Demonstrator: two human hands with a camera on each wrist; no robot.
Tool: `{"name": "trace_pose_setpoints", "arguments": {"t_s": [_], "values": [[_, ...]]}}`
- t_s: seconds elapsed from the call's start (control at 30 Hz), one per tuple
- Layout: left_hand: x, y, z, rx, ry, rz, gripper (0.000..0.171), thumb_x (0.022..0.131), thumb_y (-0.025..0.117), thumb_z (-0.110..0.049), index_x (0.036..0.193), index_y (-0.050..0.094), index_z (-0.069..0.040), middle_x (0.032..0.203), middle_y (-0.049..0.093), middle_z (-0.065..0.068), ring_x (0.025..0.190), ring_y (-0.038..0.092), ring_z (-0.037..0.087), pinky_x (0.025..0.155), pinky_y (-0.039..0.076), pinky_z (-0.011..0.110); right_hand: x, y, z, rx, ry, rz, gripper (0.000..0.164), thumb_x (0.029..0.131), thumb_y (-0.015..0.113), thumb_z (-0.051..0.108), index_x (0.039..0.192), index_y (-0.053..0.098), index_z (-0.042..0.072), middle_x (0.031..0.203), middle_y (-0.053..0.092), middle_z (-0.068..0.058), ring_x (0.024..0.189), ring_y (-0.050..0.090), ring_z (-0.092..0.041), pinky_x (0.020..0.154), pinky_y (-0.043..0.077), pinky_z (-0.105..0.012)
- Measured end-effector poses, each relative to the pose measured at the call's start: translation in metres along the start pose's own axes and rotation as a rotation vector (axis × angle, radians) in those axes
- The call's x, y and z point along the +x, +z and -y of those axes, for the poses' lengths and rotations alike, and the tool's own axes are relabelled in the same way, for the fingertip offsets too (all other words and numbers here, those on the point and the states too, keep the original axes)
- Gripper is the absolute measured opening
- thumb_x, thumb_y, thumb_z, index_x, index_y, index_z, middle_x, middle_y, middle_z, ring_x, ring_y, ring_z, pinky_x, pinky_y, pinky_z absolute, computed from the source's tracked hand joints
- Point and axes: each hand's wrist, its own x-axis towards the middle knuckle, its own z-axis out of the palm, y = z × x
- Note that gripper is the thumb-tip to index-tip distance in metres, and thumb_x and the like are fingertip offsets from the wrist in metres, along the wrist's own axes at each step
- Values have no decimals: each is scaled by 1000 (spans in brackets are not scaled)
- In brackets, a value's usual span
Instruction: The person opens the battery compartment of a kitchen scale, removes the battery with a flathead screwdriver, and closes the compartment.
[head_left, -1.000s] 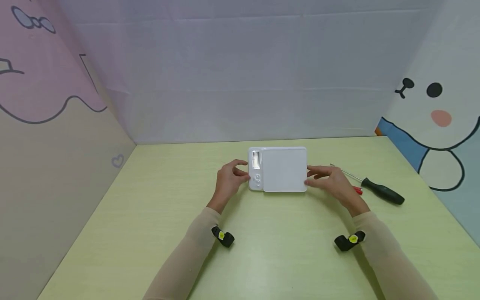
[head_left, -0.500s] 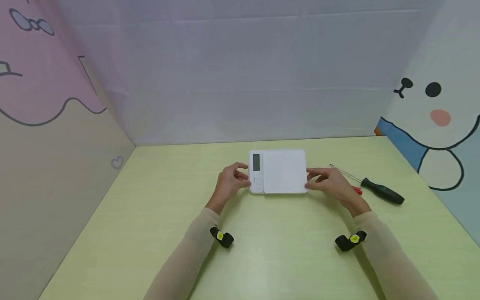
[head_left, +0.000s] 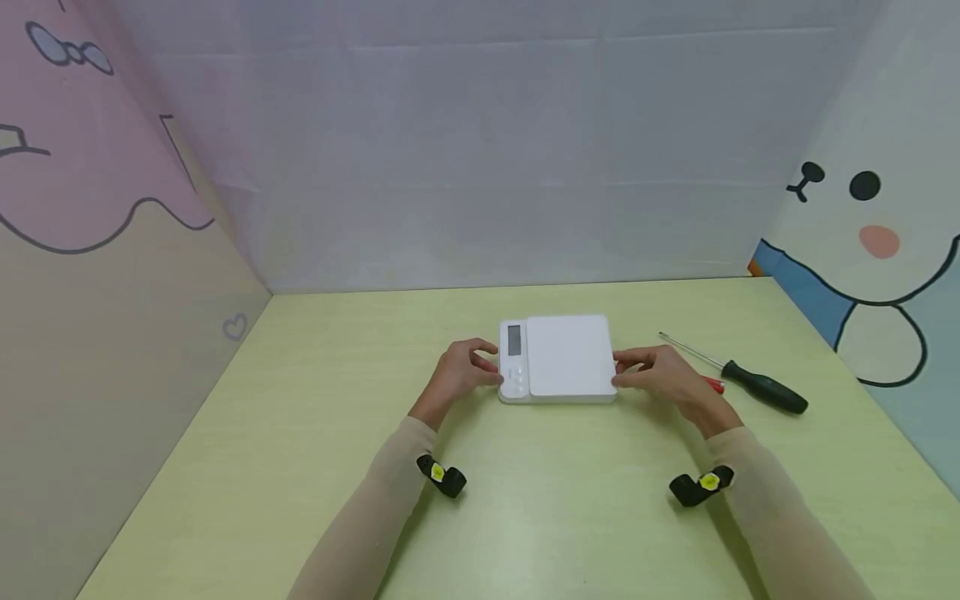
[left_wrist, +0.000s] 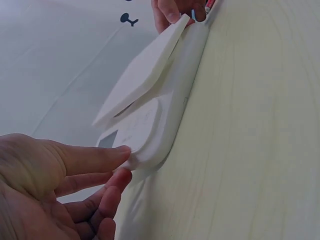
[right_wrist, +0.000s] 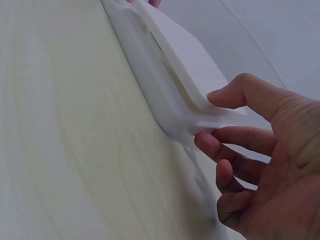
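Note:
A white kitchen scale with a small grey display and a raised square weighing plate lies face up near the middle of the table. At its left end, my left hand pinches the edge, the thumb on top beside the buttons in the left wrist view and a fingertip low at the side. My right hand grips the opposite end. In the right wrist view the thumb presses the corner of the weighing plate, while the fingers reach under the base rim. The long front side of the scale runs along the tabletop.
To the right lies a screwdriver with a dark green handle, its shaft pointing back left. A red-handled item shows partly behind my right hand. Pale cloth walls with cartoon prints at the sides bound the table.
The scale has come down and slightly nearer to me, from a tilt with a glaring display to lying flatter. Both hands have moved with it, keeping their hold.

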Motion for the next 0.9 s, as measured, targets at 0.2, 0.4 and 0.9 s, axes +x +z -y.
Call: {"name": "trace_pose_setpoints", "arguments": {"t_s": [0.2, 0.4, 0.9], "values": [[-3, -1, 1, 11, -24, 42, 41, 76, 83, -7, 114, 68, -9, 92, 72, 8, 76, 61, 16, 60, 46, 23, 2, 2, -1, -10, 59, 20, 55, 87, 73, 24, 134, 58, -2, 114, 66, -12, 99, 53, -17, 79, 42, -27], [-4, 0, -1, 36, -31, 82, 38, 77, 82, -6, 113, 69, -6, 91, 72, 9, 75, 60, 15, 59, 45, 22, 3, 3, 1, -42, 88, 39, 55, 87, 72, 24, 133, 57, -4, 121, 63, -17, 104, 52, -24, 79, 44, -27], [-7, 0, -6, 126, -22, 117, 38, 79, 80, -9, 115, 69, -2, 97, 72, 10, 81, 61, 17, 66, 48, 24, 2, 5, 5, -66, 132, 67, 56, 90, 68, 27, 136, 55, -3, 132, 56, -21, 105, 50, -25, 79, 45, -26]]}}
